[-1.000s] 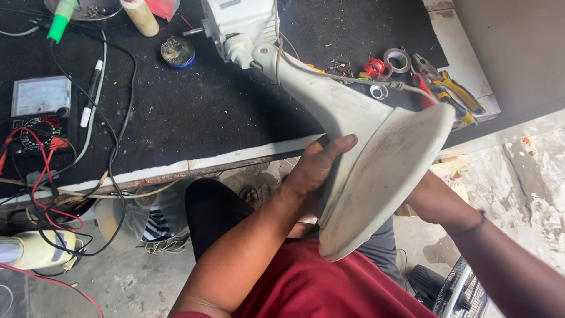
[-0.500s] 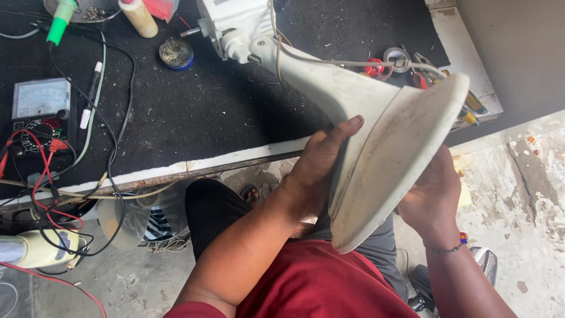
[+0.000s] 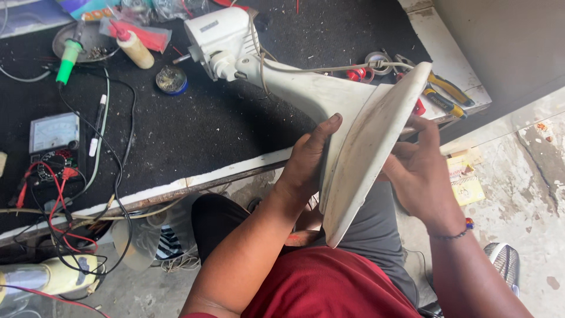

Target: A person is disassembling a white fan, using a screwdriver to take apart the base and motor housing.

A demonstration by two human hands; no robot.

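Observation:
A white table fan body lies tilted across the bench edge, its motor head [image 3: 219, 36] resting on the black mat and its wide dirty base [image 3: 368, 150] turned on edge toward me. My left hand [image 3: 309, 162] grips the neck and the near face of the base, thumb up along it. My right hand [image 3: 415, 171] is behind the base on its underside, fingers spread against it. A grey cord [image 3: 329, 69] runs from the motor head along the stand.
The black-topped bench [image 3: 176, 129] carries an analogue meter [image 3: 54, 132] with red and black leads, a green-handled soldering iron [image 3: 67, 56], a glue bottle [image 3: 134, 47], a round tin [image 3: 172, 79] and yellow-handled pliers [image 3: 447, 88]. A fan blade [image 3: 138, 238] lies under the bench; a fan grille [image 3: 503, 265] lies at lower right.
The fan base has turned more edge-on and come toward me. My right hand has moved up behind the base, and the view has shifted slightly down and right.

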